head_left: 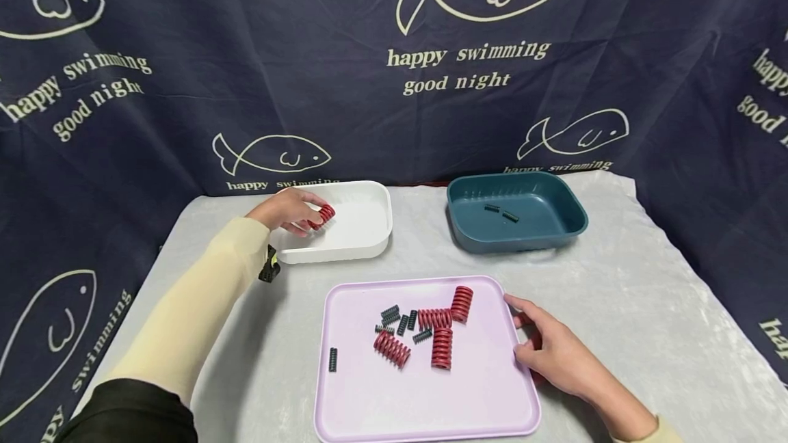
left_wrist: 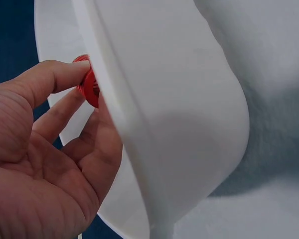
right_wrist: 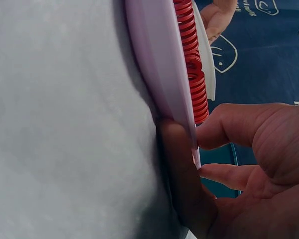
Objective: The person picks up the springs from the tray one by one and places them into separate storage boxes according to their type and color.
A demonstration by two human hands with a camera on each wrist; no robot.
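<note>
My left hand (head_left: 289, 212) pinches a red coil spring (head_left: 323, 217) between thumb and fingers, inside the white bin (head_left: 363, 224). In the left wrist view the spring (left_wrist: 91, 89) is partly hidden behind the bin's wall (left_wrist: 164, 99). At the right edge of the lilac tray (head_left: 474, 395), my right hand (head_left: 557, 354) grips the rim, one finger low against the tray's outer side in the right wrist view. Several red springs (head_left: 442, 347) lie on the tray among several small dark springs (head_left: 403, 325). One dark spring (head_left: 333, 359) lies apart near the tray's left edge.
A teal bin (head_left: 517, 245) stands at the back right with two small dark springs (head_left: 509, 217) inside. A whitish cloth (head_left: 640, 306) covers the table. Behind it hangs a dark blue curtain (head_left: 369, 101) with fish drawings and lettering.
</note>
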